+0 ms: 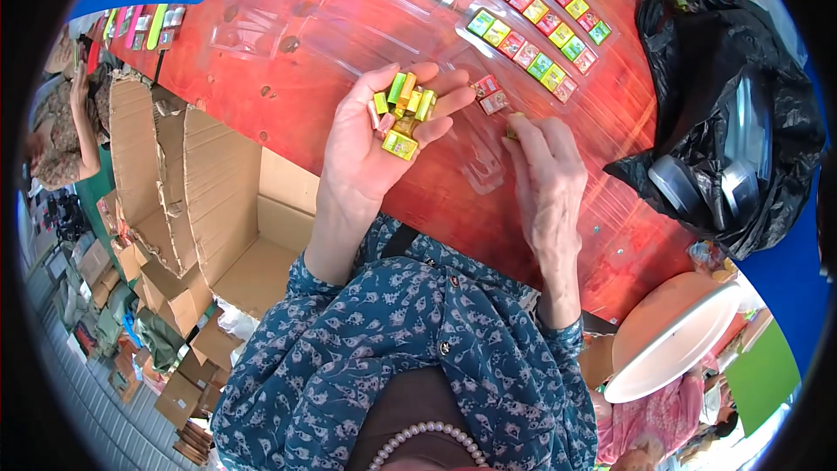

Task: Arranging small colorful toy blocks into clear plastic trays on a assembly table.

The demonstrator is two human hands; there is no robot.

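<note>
My left hand [359, 141] is turned palm up and cupped, holding a loose heap of small wrapped blocks [399, 145] in yellow, green and pink. My right hand [549, 170] is to its right, with thumb and fingertips pinched on a small yellowish block [512, 128] that is mostly hidden. Those fingertips are above a clear plastic tray [485, 178], where two red-and-white blocks [493, 103] sit at the far end. Beyond, a clear tray set [602, 57] holds rows of similar blocks in red, green and yellow.
More clear trays [248, 35] lie across the red wooden table [261, 92]. A black plastic bag [689, 61] with clear containers stands on the right. Below it leans a white basin [689, 331]. An open cardboard box [218, 192] is at the left. Another person [61, 135] is at far left.
</note>
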